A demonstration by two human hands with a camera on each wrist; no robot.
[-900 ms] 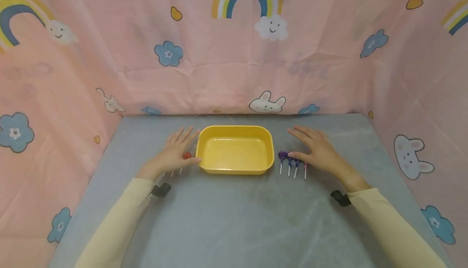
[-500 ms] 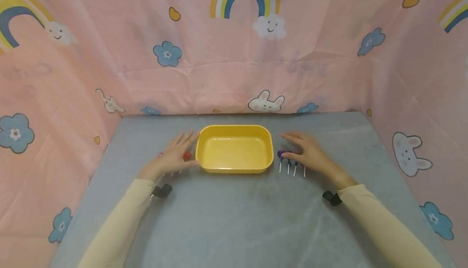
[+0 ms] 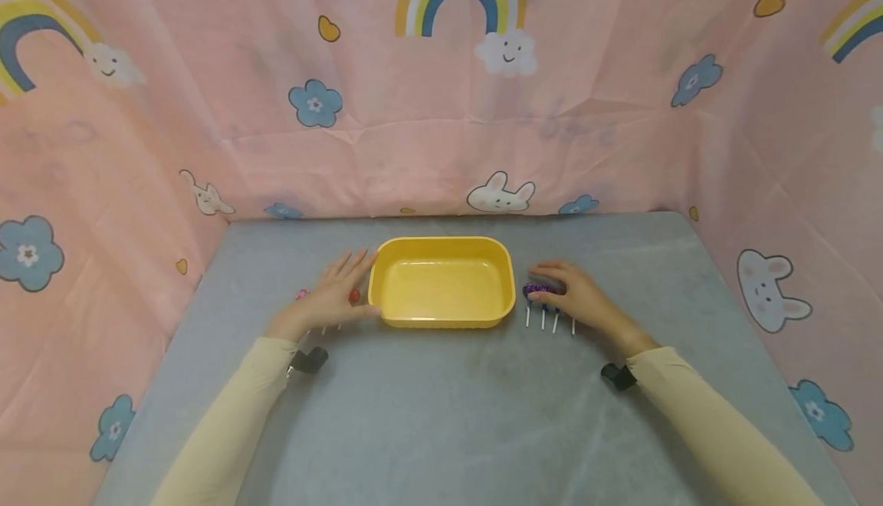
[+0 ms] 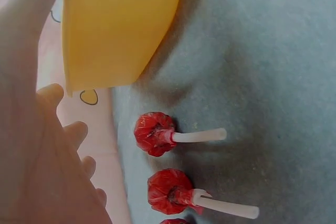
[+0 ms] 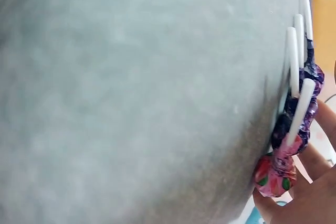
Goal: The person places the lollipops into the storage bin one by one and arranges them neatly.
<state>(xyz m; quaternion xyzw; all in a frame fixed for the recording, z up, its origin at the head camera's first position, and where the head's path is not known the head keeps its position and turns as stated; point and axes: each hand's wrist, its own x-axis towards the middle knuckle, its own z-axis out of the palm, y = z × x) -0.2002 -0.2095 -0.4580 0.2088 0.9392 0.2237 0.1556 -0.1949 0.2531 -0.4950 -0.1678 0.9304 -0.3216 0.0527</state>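
Observation:
A yellow plastic basin (image 3: pixel 441 320) stands at the middle of the table. My left hand (image 3: pixel 327 299) is spread at its left side, thumb and fingertips close to the rim; whether they touch it I cannot tell. Under and beside that hand lie lollipops, among them red-wrapped ones (image 4: pixel 154 133) and a pink one (image 3: pixel 302 294), partly hidden by the hand. To the right of the basin my right hand (image 3: pixel 579 297) reaches over a row of purple-wrapped lollipops (image 3: pixel 541 288), thumb and fingers apart around their heads. A pink-and-red lollipop (image 5: pixel 275 174) lies nearest the palm in the right wrist view.
A grey cloth covers the table (image 3: pixel 441 414). Pink printed curtain (image 3: pixel 386 153) rises along the back and both sides. A dark band (image 3: pixel 617 376) sits at the right wrist, another (image 3: pixel 309 360) at the left.
My right hand has moved left and closer over the purple lollipops, its thumb and fingers drawing nearer together. The left hand has stayed nearly in place beside the basin.

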